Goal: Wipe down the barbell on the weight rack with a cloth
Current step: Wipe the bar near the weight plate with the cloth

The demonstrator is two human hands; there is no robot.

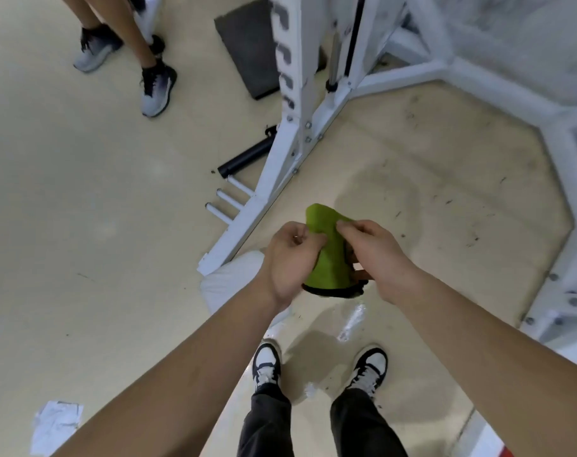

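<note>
Pale beige gym flooring (99,258), scuffed and wet-glossy in patches, runs under everything. Nearest, black-and-white sneakers (266,364) stand on it. Above them the left hand (288,258) and right hand (376,255) each pinch an upper edge of the soft lime-green cloth with a dark underside (330,258), holding it between them. It hangs limp, its long axis running away from the wearer, far corner curling up. It looks light and floppy, so bunching it into the palm should serve better than fingertip pinches for wiping. Beyond stands the white steel weight rack (293,133), its upright tall and its foot angled toward the feet. No barbell on the rack is in view; a short black cylinder (244,158) lies beside its base.
</note>
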